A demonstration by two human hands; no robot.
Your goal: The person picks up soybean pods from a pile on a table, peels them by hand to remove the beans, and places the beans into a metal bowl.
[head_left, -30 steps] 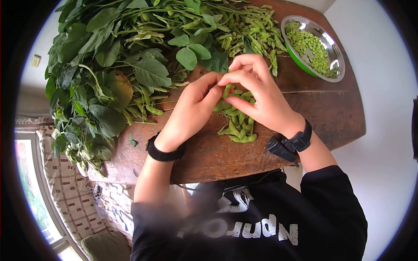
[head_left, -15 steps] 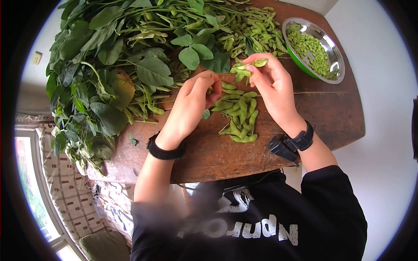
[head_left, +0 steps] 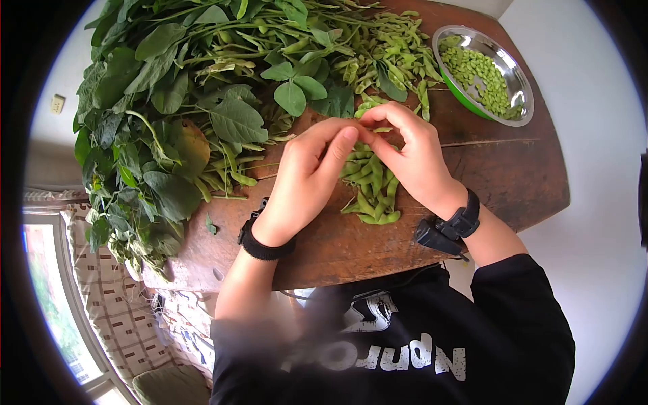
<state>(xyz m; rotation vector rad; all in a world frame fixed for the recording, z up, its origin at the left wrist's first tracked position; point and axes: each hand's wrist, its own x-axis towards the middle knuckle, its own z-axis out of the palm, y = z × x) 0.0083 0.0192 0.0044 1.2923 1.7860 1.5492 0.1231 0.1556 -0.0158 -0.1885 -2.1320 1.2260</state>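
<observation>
Head view, hands at the middle of the table.

- Left hand [head_left: 304,179] and right hand [head_left: 413,158] meet fingertip to fingertip. The thumbs and forefingers are closed narrow in a pinch and the other fingers are curled loosely behind.
- Held thing: a slim green soybean pod [head_left: 379,129]. Only a sliver shows between the right thumb and forefinger; the fingertips cover the rest. Judgement: gripping it from both ends suits pressing or splitting it along the seam.
- The pinch sits directly above a small loose pile of green pods [head_left: 373,192] near the table's front edge, so whatever drops would land on it.
- Round steel bowl with a green outside [head_left: 518,74] stands at the far right corner, well apart from the hands but on the right hand's side. It holds pale green shelled beans [head_left: 480,71].
- A larger spread of green pods [head_left: 391,47] lies along the far edge, just beside the bowl.
- A heap of leafy green bean stalks [head_left: 196,101] fills the left half of the table and overhangs its left edge.
- The dark brown wooden table [head_left: 499,169] is bare to the right of the hands.
- There is a black band on the left wrist and a black watch on the right.
</observation>
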